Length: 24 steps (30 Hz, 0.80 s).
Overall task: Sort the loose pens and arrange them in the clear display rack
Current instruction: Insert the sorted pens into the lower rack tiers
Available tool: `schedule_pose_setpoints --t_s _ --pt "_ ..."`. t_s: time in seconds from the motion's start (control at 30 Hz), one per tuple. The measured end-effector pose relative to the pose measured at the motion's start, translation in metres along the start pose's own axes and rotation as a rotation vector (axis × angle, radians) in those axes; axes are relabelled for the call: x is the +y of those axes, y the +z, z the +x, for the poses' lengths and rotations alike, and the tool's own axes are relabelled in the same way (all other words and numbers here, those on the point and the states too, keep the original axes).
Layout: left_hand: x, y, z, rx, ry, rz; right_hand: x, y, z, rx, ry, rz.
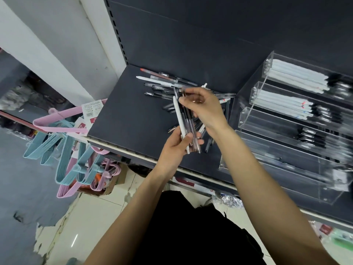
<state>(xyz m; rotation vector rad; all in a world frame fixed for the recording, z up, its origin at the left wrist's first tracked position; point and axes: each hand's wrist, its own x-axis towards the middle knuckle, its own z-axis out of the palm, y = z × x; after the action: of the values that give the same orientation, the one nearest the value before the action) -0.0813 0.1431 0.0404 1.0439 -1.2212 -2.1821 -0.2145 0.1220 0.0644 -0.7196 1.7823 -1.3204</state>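
Observation:
My left hand [176, 144] grips a bundle of pens [184, 123], one white and several clear, held upright over the dark shelf [122, 111]. Fingers of my right hand [202, 108] pinch the top ends of that bundle. Loose pens [164, 83] lie scattered on the shelf behind and under my hands. The clear display rack [246, 115] stands at the right, its upper tiers filled with white pens [294, 77] and a lower tier holding dark pens [309, 134].
Pink and blue hangers [72, 150] hang off the shelf's left end beside a price tag [91, 109]. A white pillar [63, 46] rises at the left. Tiled floor and a cardboard box [112, 186] lie below the shelf edge.

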Motion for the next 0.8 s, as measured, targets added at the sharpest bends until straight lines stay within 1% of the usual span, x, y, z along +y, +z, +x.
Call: schedule_pose_setpoints --t_s 0.1,0.17,0.3,0.37,0.47,0.53,0.63,0.73,0.77,0.8 --pt "-0.007 0.024 -0.003 -0.034 -0.004 0.023 0.010 -0.029 -0.010 -0.055 -0.064 -0.137" --pt "-0.013 0.043 -0.008 -0.050 -0.016 0.025 0.016 -0.053 -0.017 -0.137 -0.129 -0.237" --pt "-0.027 0.085 -0.028 -0.138 -0.070 -0.080 0.021 -0.104 -0.037 -0.297 -0.277 -0.364" --pt "-0.036 0.108 -0.038 -0.179 -0.112 -0.157 0.026 -0.128 -0.049 -0.349 -0.288 -0.386" --pt "-0.054 0.141 -0.050 -0.211 -0.118 -0.176 0.037 -0.162 -0.070 -0.407 -0.240 -0.422" --pt "-0.067 0.161 -0.055 -0.204 -0.108 -0.154 0.043 -0.183 -0.085 -0.396 -0.244 -0.446" --pt "-0.086 0.191 -0.061 -0.157 -0.099 -0.127 0.050 -0.208 -0.107 -0.335 -0.273 -0.472" --pt "-0.102 0.215 -0.062 -0.065 -0.067 -0.167 0.057 -0.234 -0.130 -0.190 -0.188 -0.460" --pt "-0.105 0.220 -0.061 -0.024 -0.063 -0.204 0.062 -0.243 -0.139 -0.128 -0.183 -0.422" --pt "-0.108 0.225 -0.060 0.009 -0.055 -0.223 0.068 -0.251 -0.148 -0.062 -0.218 -0.407"
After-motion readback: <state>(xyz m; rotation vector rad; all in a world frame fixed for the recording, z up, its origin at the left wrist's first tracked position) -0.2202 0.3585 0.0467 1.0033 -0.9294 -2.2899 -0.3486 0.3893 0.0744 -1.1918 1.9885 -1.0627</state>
